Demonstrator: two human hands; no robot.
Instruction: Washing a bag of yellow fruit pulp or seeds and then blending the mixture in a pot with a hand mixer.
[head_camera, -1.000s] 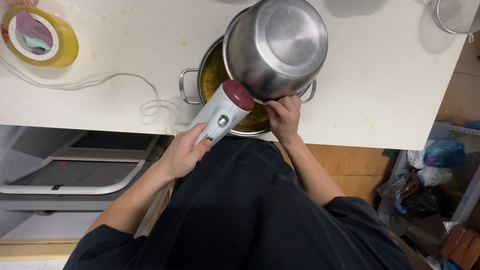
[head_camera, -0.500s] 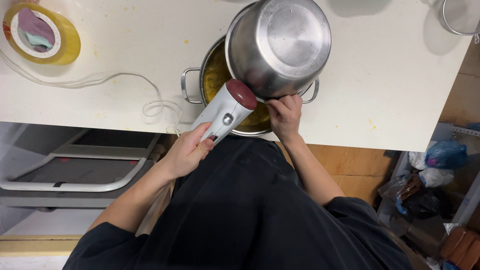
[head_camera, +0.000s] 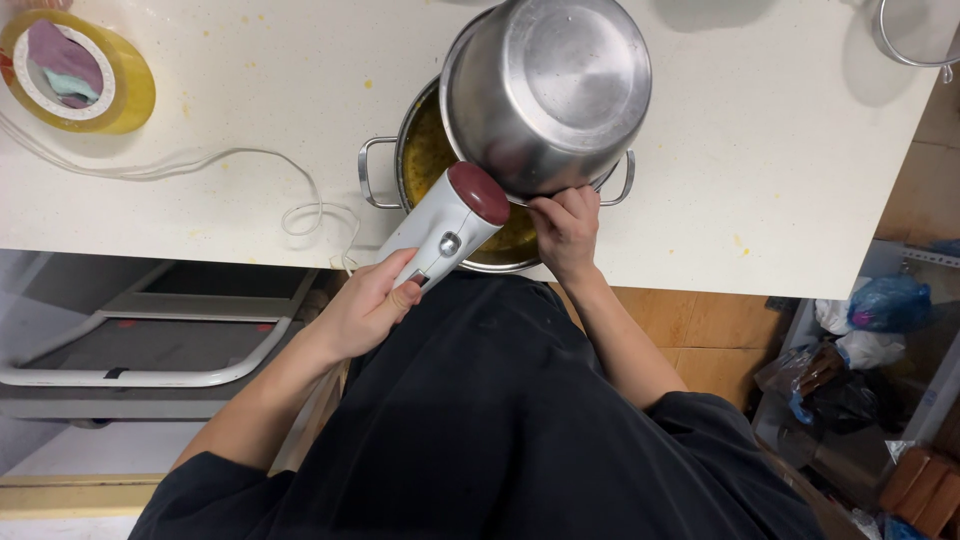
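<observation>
A white hand blender (head_camera: 445, 232) is gripped firmly in the left hand (head_camera: 365, 305) at frame centre; the right hand (head_camera: 566, 225) is clamped on a tilted steel bowl (head_camera: 545, 92) over the pot (head_camera: 440, 150), where yellow mixture already sits.

A two-handled pot (head_camera: 385, 170) is set at the near edge of the desk (head_camera: 760, 170). A steel bowl (head_camera: 550, 90) is tilted over it, gripped at its near rim by the right hand (head_camera: 565, 225). The hand blender (head_camera: 445, 225) is held by the left hand (head_camera: 365, 305), left of the right hand, and is angled into the pot. Its cord (head_camera: 230, 165) is trailed leftward across the desk. A tape roll (head_camera: 85, 70) is placed at the far left corner, a strainer (head_camera: 915, 35) at the far right.
</observation>
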